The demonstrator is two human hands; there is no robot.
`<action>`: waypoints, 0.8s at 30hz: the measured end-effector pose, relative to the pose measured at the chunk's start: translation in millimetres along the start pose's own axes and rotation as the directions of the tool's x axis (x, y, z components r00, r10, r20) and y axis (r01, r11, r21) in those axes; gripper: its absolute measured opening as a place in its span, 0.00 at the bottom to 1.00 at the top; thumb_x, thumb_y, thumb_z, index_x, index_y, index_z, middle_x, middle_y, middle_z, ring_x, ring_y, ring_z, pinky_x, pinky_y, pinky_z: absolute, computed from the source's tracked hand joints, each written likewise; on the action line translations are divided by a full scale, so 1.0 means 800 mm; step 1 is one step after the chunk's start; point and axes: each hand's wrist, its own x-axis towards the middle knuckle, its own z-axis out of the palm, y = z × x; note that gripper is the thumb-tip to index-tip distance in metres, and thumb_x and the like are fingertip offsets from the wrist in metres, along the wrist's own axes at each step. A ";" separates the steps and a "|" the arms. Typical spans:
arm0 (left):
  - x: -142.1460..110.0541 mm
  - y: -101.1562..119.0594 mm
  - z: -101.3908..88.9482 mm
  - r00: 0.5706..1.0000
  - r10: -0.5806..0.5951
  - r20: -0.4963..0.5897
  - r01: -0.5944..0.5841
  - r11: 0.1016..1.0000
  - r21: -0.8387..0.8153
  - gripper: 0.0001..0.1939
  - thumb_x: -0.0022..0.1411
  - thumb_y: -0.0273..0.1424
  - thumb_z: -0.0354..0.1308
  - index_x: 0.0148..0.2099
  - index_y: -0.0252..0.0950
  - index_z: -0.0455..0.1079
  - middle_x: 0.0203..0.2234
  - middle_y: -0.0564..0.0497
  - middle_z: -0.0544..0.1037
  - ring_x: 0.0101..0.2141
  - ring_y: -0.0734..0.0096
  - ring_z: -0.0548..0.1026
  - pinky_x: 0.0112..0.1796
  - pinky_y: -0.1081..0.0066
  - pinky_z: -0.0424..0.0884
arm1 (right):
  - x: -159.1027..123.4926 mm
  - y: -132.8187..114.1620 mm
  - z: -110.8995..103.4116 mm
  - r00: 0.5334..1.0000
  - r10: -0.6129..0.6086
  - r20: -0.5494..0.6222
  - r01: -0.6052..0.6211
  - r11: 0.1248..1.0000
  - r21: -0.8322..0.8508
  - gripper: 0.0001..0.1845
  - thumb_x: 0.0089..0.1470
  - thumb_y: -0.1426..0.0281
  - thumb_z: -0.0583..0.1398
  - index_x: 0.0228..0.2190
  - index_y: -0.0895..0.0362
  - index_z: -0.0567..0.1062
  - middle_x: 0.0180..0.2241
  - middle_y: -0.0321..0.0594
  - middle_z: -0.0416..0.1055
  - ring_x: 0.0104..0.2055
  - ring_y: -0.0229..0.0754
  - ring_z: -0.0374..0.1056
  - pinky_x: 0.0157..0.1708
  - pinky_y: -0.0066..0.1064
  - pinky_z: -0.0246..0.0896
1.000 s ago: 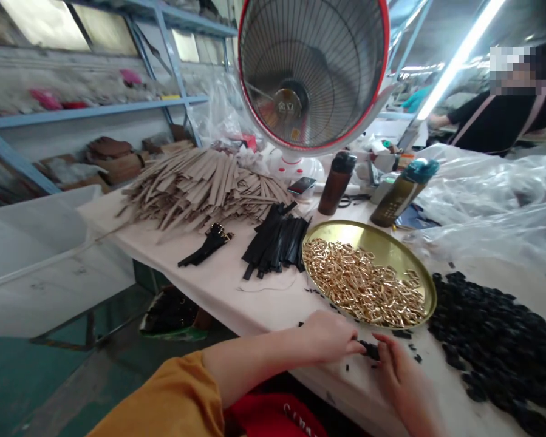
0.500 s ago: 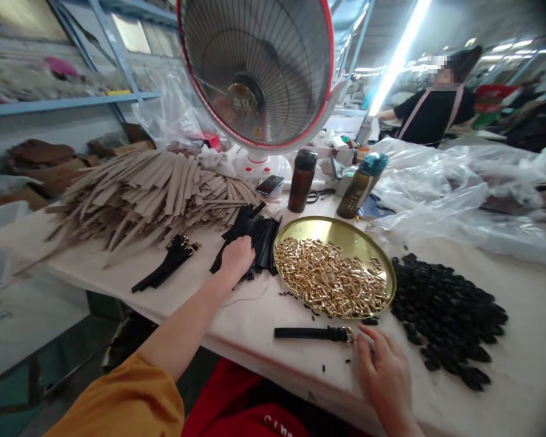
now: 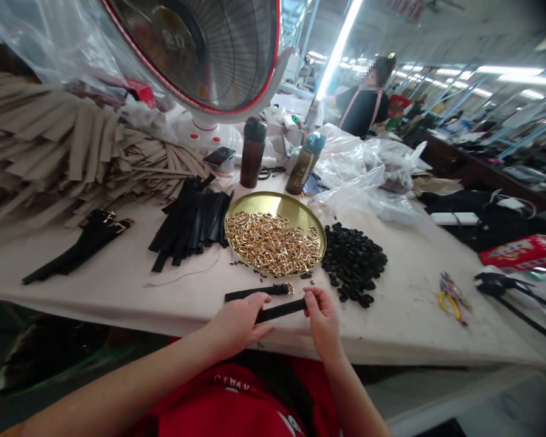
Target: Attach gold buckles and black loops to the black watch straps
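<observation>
A black strap [image 3: 282, 312] stretches between my two hands at the table's front edge. My left hand [image 3: 243, 321] is closed on its left end, and my right hand [image 3: 320, 311] pinches its right end. Just behind it lies another black strap with a gold buckle [image 3: 259, 292]. Beyond that stands a round gold tray [image 3: 295, 205] heaped with gold buckles [image 3: 273, 243]. Small black loops [image 3: 352, 261] are piled to the tray's right. A bundle of black straps [image 3: 193, 224] lies to its left, and several buckled straps [image 3: 81, 246] rest at the far left.
Brown strips [image 3: 85, 145] are heaped at the back left, by a round red-rimmed heater [image 3: 200, 54]. Two bottles [image 3: 253, 155] and a phone [image 3: 220, 156] stand behind the tray. Pliers [image 3: 452, 300] lie at the right. A person [image 3: 366, 109] is in the background.
My left hand reached to the bundle of black straps and has come back with one, which both hands now hold. The buckled strap was laid on the table. The view has swung right.
</observation>
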 end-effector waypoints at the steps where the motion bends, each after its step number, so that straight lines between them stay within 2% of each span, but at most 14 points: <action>1: 0.002 0.004 0.003 0.999 0.007 0.047 -0.002 0.994 -0.111 0.15 0.55 0.35 0.50 0.44 0.36 0.63 0.33 0.49 0.73 0.33 0.65 0.72 0.33 0.70 0.65 | 0.000 0.001 -0.003 0.999 -0.005 0.050 0.005 1.000 -0.005 0.13 0.53 0.60 0.52 0.34 0.56 0.67 0.21 0.31 0.59 0.21 0.35 0.57 0.22 0.27 0.55; 3: 0.008 0.014 0.006 0.982 0.013 0.189 0.053 0.940 -0.338 0.13 0.55 0.34 0.48 0.41 0.35 0.65 0.28 0.51 0.73 0.27 0.70 0.71 0.28 0.73 0.65 | 0.006 0.003 -0.016 0.993 -0.054 0.109 0.063 0.994 -0.085 0.14 0.54 0.60 0.51 0.36 0.56 0.67 0.23 0.34 0.63 0.25 0.37 0.61 0.25 0.28 0.58; 5: 0.013 0.025 0.006 0.951 -0.010 0.308 0.179 0.832 -0.526 0.10 0.55 0.31 0.46 0.38 0.33 0.65 0.23 0.54 0.71 0.20 0.76 0.69 0.23 0.76 0.62 | 0.023 0.006 -0.041 0.984 -0.152 0.097 0.177 0.922 -0.345 0.15 0.56 0.61 0.48 0.38 0.57 0.67 0.28 0.38 0.67 0.30 0.40 0.64 0.30 0.30 0.59; 6: 0.015 0.029 0.005 0.939 -0.036 0.342 0.248 0.760 -0.601 0.10 0.54 0.30 0.45 0.38 0.33 0.64 0.23 0.54 0.71 0.19 0.78 0.68 0.21 0.78 0.61 | 0.035 0.008 -0.055 0.974 -0.210 0.083 0.222 0.811 -0.542 0.15 0.56 0.63 0.47 0.37 0.58 0.68 0.30 0.41 0.68 0.32 0.41 0.64 0.31 0.31 0.58; 7: 0.017 0.033 0.005 0.930 -0.065 0.362 0.306 0.684 -0.663 0.11 0.53 0.28 0.46 0.39 0.33 0.63 0.24 0.55 0.71 0.18 0.80 0.67 0.20 0.79 0.60 | 0.047 0.009 -0.070 0.962 -0.257 0.091 0.236 0.621 -0.748 0.15 0.56 0.63 0.47 0.36 0.57 0.69 0.33 0.43 0.68 0.33 0.42 0.64 0.32 0.31 0.57; 9: 0.019 0.038 0.005 0.912 -0.106 0.397 0.388 0.540 -0.747 0.12 0.51 0.26 0.46 0.39 0.33 0.63 0.25 0.54 0.72 0.18 0.82 0.67 0.19 0.81 0.58 | 0.071 0.012 -0.095 0.963 -0.248 0.105 0.222 0.511 -0.831 0.11 0.53 0.66 0.51 0.33 0.58 0.71 0.34 0.45 0.68 0.32 0.44 0.63 0.31 0.33 0.54; 11: 0.021 0.039 0.005 0.893 -0.119 0.434 0.440 0.432 -0.787 0.12 0.48 0.24 0.47 0.37 0.32 0.64 0.24 0.54 0.72 0.17 0.83 0.67 0.17 0.82 0.57 | 0.087 0.014 -0.110 0.965 -0.223 0.137 0.228 0.457 -0.859 0.07 0.50 0.69 0.55 0.29 0.57 0.72 0.30 0.44 0.67 0.30 0.44 0.62 0.30 0.34 0.51; 16: 0.023 0.036 0.002 0.884 -0.133 0.448 0.466 0.331 -0.821 0.10 0.46 0.24 0.49 0.34 0.32 0.64 0.22 0.54 0.72 0.16 0.83 0.66 0.15 0.83 0.56 | 0.097 0.020 -0.112 0.941 -0.180 0.287 0.315 0.148 -0.938 0.05 0.49 0.70 0.55 0.25 0.57 0.70 0.28 0.43 0.67 0.31 0.45 0.62 0.29 0.34 0.48; 17: 0.024 0.035 0.001 0.881 -0.139 0.453 0.473 0.319 -0.821 0.09 0.46 0.24 0.49 0.34 0.32 0.64 0.22 0.54 0.72 0.16 0.83 0.66 0.15 0.82 0.56 | 0.096 0.020 -0.111 0.936 -0.176 0.303 0.328 0.131 -0.936 0.05 0.50 0.70 0.55 0.24 0.57 0.69 0.28 0.42 0.67 0.31 0.45 0.62 0.29 0.34 0.49; 19: 0.026 0.035 0.000 0.871 -0.147 0.469 0.491 0.303 -0.817 0.10 0.46 0.24 0.48 0.34 0.32 0.63 0.22 0.54 0.72 0.16 0.83 0.66 0.16 0.82 0.57 | 0.093 0.018 -0.108 0.934 -0.184 0.307 0.347 0.250 -0.904 0.07 0.50 0.69 0.55 0.23 0.57 0.68 0.29 0.42 0.67 0.31 0.44 0.62 0.30 0.34 0.51; 20: 0.027 0.035 -0.001 0.867 -0.151 0.474 0.497 0.303 -0.813 0.11 0.46 0.24 0.48 0.35 0.32 0.63 0.23 0.54 0.71 0.17 0.82 0.67 0.16 0.82 0.58 | 0.089 0.016 -0.104 0.939 -0.185 0.289 0.339 0.374 -0.863 0.07 0.50 0.68 0.55 0.22 0.57 0.68 0.29 0.42 0.67 0.30 0.43 0.62 0.31 0.34 0.52; 22: 0.029 0.034 0.000 0.870 -0.152 0.468 0.491 0.331 -0.806 0.14 0.46 0.23 0.46 0.38 0.32 0.62 0.24 0.54 0.71 0.19 0.82 0.69 0.19 0.82 0.61 | 0.077 0.010 -0.093 0.968 -0.129 0.217 0.244 0.700 -0.671 0.09 0.49 0.65 0.57 0.23 0.57 0.68 0.27 0.39 0.66 0.28 0.41 0.62 0.31 0.33 0.55; 23: 0.031 0.034 0.001 0.879 -0.149 0.454 0.475 0.368 -0.799 0.15 0.46 0.22 0.46 0.40 0.32 0.61 0.24 0.54 0.71 0.20 0.82 0.69 0.21 0.81 0.63 | 0.069 0.006 -0.084 0.982 -0.063 0.175 0.145 0.850 -0.506 0.09 0.48 0.63 0.58 0.25 0.56 0.68 0.25 0.38 0.66 0.27 0.39 0.62 0.30 0.32 0.56; 24: 0.032 0.034 0.001 0.891 -0.144 0.430 0.448 0.417 -0.791 0.16 0.47 0.22 0.45 0.41 0.32 0.61 0.25 0.54 0.70 0.20 0.82 0.69 0.22 0.80 0.63 | 0.060 0.001 -0.074 0.989 0.026 0.147 0.021 0.952 -0.306 0.11 0.46 0.61 0.59 0.26 0.56 0.69 0.24 0.36 0.66 0.26 0.38 0.62 0.29 0.32 0.58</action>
